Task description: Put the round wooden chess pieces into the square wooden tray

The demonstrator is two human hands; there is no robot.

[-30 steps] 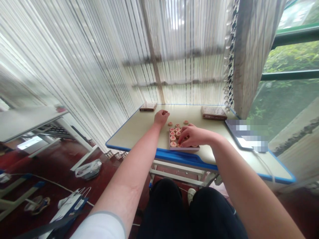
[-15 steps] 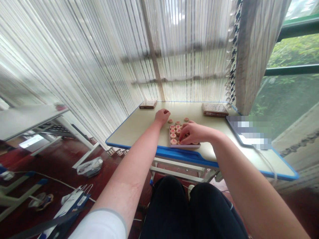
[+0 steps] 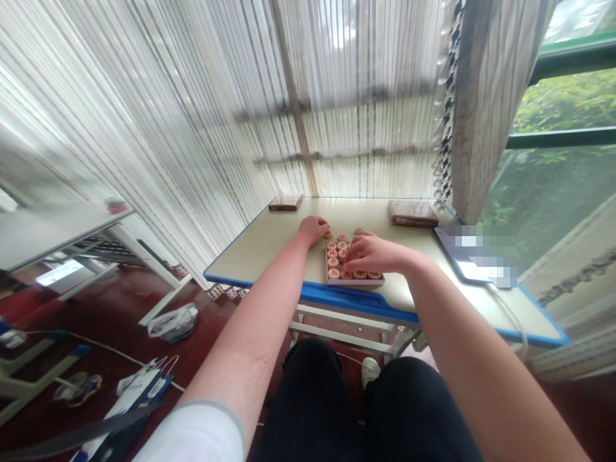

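A shallow box [image 3: 331, 282] near the table's front edge holds rows of round wooden Chinese chess pieces [image 3: 333, 262] with red characters. My right hand [image 3: 373, 252] is over the box, its fingers bent down among the pieces and hiding several of them. What its fingertips grip, if anything, is hidden. Just behind the box's left corner, my left hand [image 3: 314, 229] has its fingers closed at a loose Chinese chess piece [image 3: 328, 235]. Two more loose pieces lie behind the box: one piece [image 3: 342, 238] in the middle and another piece [image 3: 359, 231] farther right.
The pale table [image 3: 250, 250] has a blue edge. A brown box [image 3: 285, 202] stands at its back left, a larger brown box [image 3: 412, 213] at its back right. A tablet-like device [image 3: 462, 253] with a cable lies at the right. Striped string curtains hang behind.
My left hand's fingers have reached the loose piece beside it. My right hand has lifted slightly from the front row, where more pieces now show.
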